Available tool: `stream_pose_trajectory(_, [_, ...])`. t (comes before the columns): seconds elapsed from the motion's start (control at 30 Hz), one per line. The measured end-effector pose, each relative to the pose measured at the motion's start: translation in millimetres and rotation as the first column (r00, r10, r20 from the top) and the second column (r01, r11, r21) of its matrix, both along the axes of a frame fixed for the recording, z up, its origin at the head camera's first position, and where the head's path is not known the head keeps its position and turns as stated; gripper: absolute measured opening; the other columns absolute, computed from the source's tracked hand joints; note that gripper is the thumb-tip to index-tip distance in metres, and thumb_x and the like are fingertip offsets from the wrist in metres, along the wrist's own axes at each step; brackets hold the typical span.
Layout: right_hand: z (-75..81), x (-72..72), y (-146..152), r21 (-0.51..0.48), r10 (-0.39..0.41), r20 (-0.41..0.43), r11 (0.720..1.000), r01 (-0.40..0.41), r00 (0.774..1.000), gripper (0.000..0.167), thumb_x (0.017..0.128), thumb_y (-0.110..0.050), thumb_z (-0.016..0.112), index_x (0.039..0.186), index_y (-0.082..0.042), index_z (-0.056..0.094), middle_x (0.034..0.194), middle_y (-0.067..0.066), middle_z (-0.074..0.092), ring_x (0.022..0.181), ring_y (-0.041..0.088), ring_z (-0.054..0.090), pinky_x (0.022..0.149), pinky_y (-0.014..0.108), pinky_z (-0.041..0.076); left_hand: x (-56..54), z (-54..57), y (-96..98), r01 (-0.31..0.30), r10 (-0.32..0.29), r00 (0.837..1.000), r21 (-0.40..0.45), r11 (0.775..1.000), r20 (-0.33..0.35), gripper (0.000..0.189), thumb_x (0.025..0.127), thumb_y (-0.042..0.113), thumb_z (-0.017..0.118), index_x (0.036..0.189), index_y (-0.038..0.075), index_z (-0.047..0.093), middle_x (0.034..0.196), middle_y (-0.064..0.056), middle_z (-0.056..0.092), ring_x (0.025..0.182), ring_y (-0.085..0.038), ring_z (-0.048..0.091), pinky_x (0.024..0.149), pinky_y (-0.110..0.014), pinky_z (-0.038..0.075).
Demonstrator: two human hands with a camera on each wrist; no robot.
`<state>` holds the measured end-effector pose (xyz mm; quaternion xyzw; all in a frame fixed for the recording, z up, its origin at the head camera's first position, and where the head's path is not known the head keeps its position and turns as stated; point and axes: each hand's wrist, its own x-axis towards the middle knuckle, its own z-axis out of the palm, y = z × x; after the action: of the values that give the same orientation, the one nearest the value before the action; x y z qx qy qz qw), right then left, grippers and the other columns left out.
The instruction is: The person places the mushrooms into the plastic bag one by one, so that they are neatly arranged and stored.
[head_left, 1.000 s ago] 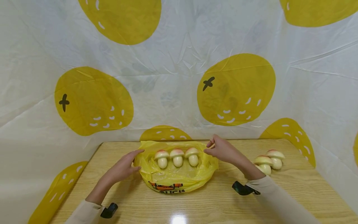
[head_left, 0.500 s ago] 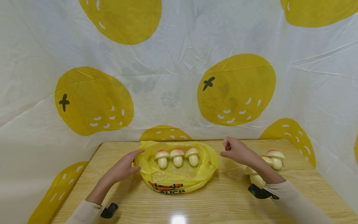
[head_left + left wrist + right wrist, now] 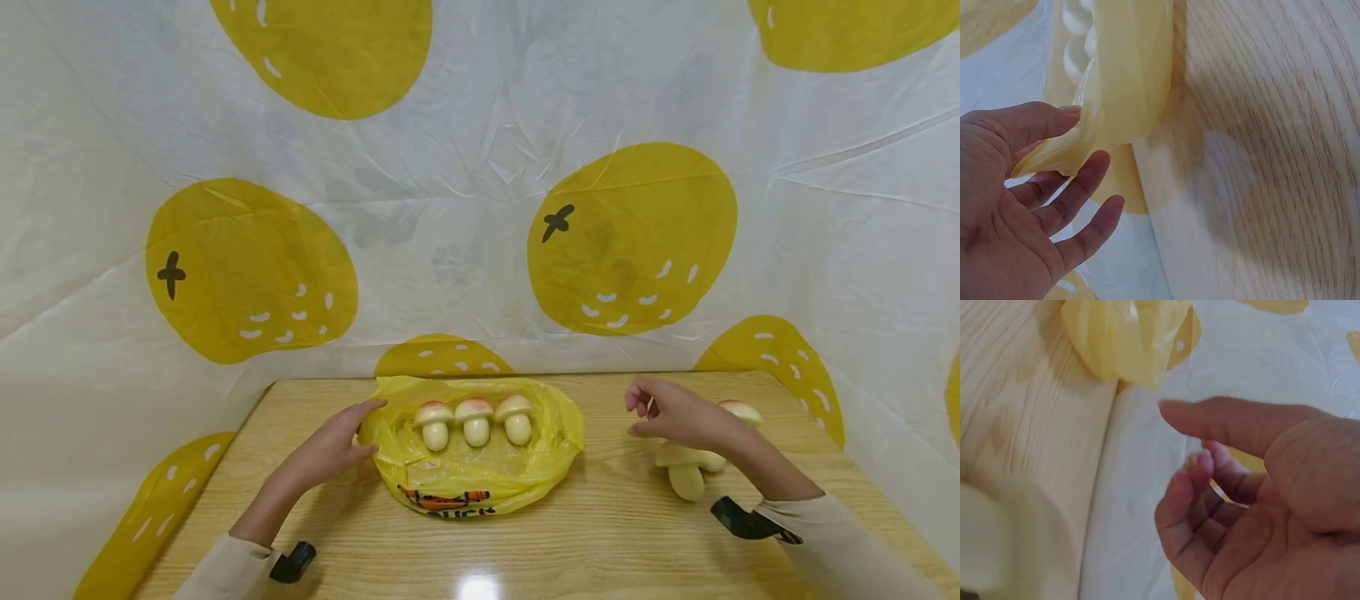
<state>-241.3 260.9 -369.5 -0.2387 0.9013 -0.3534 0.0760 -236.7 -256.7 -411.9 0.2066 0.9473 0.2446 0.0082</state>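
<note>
On the wooden tabletop (image 3: 570, 542) sits a yellow bag (image 3: 525, 483). The left hand (image 3: 330, 446) pinches its edge. The right hand (image 3: 678, 412) holds nothing, its fingers (image 3: 1174, 503) loosely bent. Three pale mushrooms (image 3: 475, 412) lie in a row inside the bag; more mushrooms (image 3: 684, 477) sit near the right hand.

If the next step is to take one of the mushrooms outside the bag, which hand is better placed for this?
Probably the right hand: it holds nothing and is close to the outside mushrooms. The left hand holds the bag, which lies between it and them.
</note>
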Motion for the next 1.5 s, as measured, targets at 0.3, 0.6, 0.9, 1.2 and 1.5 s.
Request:
stream_pose_trajectory(0.3, [0.6, 5.6, 29.7, 0.066, 0.134, 0.060, 0.988, -0.138, 0.989, 0.033, 0.087, -0.016, 0.080, 0.107, -0.006, 0.056, 0.101, 0.005, 0.052, 0.089, 0.020, 0.053, 0.073, 0.027, 0.050, 1.5, 1.8, 0.3, -0.011, 0.011, 1.000, -0.006, 1.000, -0.004, 0.067, 0.093, 0.007, 0.073, 0.152, 0.001, 0.043, 0.152, -0.025, 0.046, 0.135, -0.044, 0.049, 0.103, -0.057, 0.047])
stream_pose_trajectory(0.6, [-3.2, 12.5, 52.7, 0.134, 0.157, 0.070, 0.977, -0.165, 0.985, 0.040, 0.085, -0.014, 0.082, 0.116, -0.007, 0.058, 0.117, 0.005, 0.060, 0.106, 0.032, 0.057, 0.082, 0.030, 0.055, 2.5, 1.0, 0.1, -0.005, 0.005, 1.000, 0.003, 1.000, -0.009, 0.066, 0.092, 0.006, 0.074, 0.151, 0.000, 0.044, 0.151, -0.025, 0.047, 0.131, -0.042, 0.053, 0.100, -0.055, 0.050])
stream_pose_trajectory(0.9, [-13.1, 10.4, 64.6, 0.101, 0.202, 0.055, 0.973, -0.207, 0.978, 0.042, 0.084, -0.012, 0.083, 0.117, -0.001, 0.059, 0.118, 0.015, 0.060, 0.099, 0.024, 0.059, 0.078, 0.030, 0.055, 1.5, -1.5, 0.1, -0.005, 0.006, 1.000, 0.013, 1.000, -0.002, 0.068, 0.093, 0.006, 0.073, 0.152, 0.000, 0.042, 0.153, -0.024, 0.045, 0.133, -0.042, 0.051, 0.101, -0.056, 0.049])
stream_pose_trajectory(1.2, [-22.5, 8.5, 61.6, 0.125, 0.203, 0.013, 0.971, -0.203, 0.979, 0.044, 0.082, -0.013, 0.084, 0.117, 0.001, 0.061, 0.114, 0.010, 0.063, 0.098, 0.020, 0.061, 0.078, 0.029, 0.054, 0.7, -1.4, -0.5, 0.002, -0.002, 1.000, 0.012, 1.000, -0.009, 0.067, 0.093, 0.006, 0.074, 0.151, 0.000, 0.043, 0.152, -0.025, 0.046, 0.132, -0.043, 0.051, 0.100, -0.056, 0.050])
stream_pose_trajectory(1.5, [-23.1, 9.4, 53.6, 0.152, 0.175, 0.030, 0.972, -0.178, 0.984, 0.046, 0.082, -0.019, 0.085, 0.118, -0.002, 0.063, 0.114, 0.006, 0.064, 0.100, 0.021, 0.061, 0.080, 0.030, 0.053, 0.8, -1.8, -0.4, -0.010, 0.010, 1.000, 0.016, 1.000, 0.004, 0.068, 0.092, 0.006, 0.074, 0.153, 0.001, 0.042, 0.153, -0.024, 0.045, 0.133, -0.042, 0.051, 0.101, -0.056, 0.049])
